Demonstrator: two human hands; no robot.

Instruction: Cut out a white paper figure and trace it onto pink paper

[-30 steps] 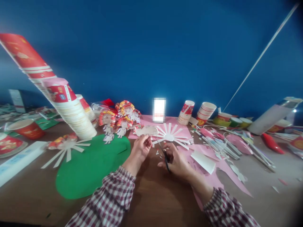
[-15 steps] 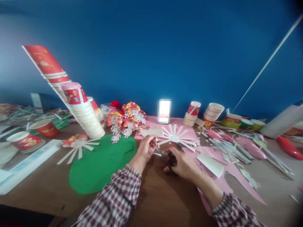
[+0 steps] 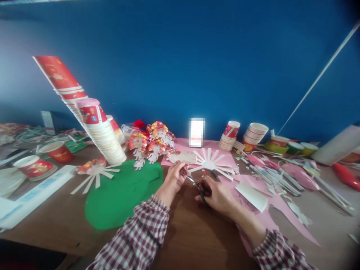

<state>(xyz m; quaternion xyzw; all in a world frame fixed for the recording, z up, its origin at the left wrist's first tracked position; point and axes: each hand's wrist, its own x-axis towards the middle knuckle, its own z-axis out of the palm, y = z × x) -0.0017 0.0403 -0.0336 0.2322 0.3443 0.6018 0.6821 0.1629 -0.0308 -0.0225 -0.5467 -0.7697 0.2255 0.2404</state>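
Gripping a pair of scissors [image 3: 191, 180], the right hand [image 3: 218, 193] sits to the right of the green sheet [image 3: 112, 202], fingers curled round the dark handles. The blades run out ahead of this grip, toward the green sheet's side, and end at the fingertips of the left hand [image 3: 174, 176]. That hand is just off the green sheet's right edge, thumb and fingers drawn together on a small piece [image 3: 185, 173], too small to make out clearly. The piece lies at the very tips of that pinch, on the side facing the scissors; whether the blades touch it cannot be told.

Farther right of the green sheet, beyond both hands, a white fringed cup [image 3: 208, 165] spreads its cut strips flat. Paper figures [image 3: 153, 152] with red and yellow frilled heads are grouped just past the green sheet's far edge. A leaning stack of cups [image 3: 104, 140] rises behind its far left part. Another fringed piece [image 3: 98, 168] reaches its strips over the sheet's left edge. Well to the right of the green sheet lies pink paper [image 3: 253, 180].
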